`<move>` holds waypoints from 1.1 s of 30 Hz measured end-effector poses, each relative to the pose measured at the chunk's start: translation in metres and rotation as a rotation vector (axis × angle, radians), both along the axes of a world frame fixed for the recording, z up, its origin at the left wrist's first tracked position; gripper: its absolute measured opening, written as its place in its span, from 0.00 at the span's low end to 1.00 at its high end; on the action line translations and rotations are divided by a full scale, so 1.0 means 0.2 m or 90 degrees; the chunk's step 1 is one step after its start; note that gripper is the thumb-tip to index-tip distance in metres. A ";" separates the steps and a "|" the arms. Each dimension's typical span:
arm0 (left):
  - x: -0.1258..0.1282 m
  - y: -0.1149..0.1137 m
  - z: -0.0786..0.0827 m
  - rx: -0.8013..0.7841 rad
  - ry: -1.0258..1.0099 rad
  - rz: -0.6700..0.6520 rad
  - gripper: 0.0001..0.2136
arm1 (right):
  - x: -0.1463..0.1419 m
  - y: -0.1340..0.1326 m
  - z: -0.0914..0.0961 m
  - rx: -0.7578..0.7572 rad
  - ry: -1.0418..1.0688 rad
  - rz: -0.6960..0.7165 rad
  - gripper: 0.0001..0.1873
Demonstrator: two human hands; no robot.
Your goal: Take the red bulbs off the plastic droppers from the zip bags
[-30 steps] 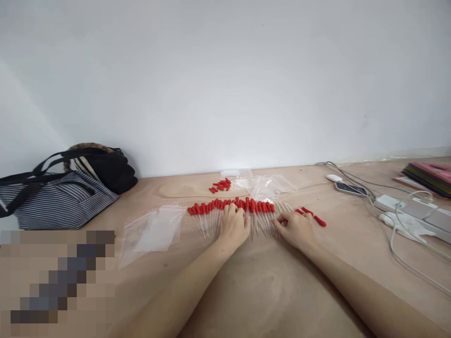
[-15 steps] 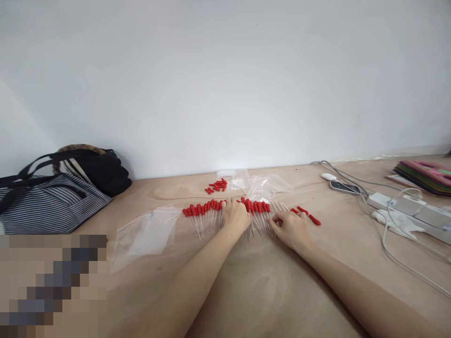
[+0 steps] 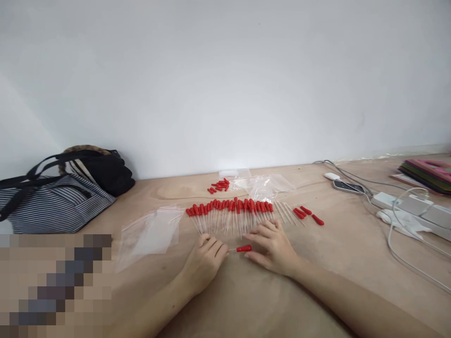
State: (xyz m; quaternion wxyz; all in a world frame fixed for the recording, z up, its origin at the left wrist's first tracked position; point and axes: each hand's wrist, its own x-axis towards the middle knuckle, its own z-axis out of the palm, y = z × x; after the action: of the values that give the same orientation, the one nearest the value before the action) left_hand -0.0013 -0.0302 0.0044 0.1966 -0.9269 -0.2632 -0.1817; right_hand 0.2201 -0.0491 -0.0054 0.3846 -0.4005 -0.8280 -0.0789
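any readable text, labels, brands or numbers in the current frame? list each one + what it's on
None that I can read.
Dark-faced device: any marks too small to read.
White power strip: any print too small to read.
Clear plastic bags at left: no legible print.
Red-bulbed dropper in the left hand: no legible marking.
Lower-left corner: pixelated, unreadable.

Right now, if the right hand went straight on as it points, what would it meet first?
Likely the red dropper bulb, with the left hand beyond it; exact depth is unclear.
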 end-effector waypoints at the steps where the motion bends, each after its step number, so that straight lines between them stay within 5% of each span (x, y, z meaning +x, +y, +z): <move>1: -0.01 0.00 -0.01 -0.002 -0.010 -0.006 0.13 | -0.02 -0.01 -0.01 0.007 -0.006 0.011 0.14; 8: 0.00 -0.01 0.00 -0.047 -0.068 -0.033 0.14 | -0.06 -0.02 -0.05 0.027 -0.052 0.011 0.07; 22: 0.00 -0.03 0.01 -0.093 -0.102 -0.005 0.15 | -0.06 -0.04 -0.03 0.080 -0.080 0.024 0.07; 33: 0.00 -0.03 0.01 -0.038 -0.112 -0.010 0.15 | -0.04 -0.04 -0.03 0.201 -0.079 0.042 0.06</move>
State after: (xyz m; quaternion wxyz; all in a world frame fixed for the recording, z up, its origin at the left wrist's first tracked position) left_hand -0.0013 -0.0366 0.0070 0.1435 -0.9149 -0.2776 -0.2556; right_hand 0.2125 -0.0569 -0.0120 0.3933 -0.3025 -0.8400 -0.2196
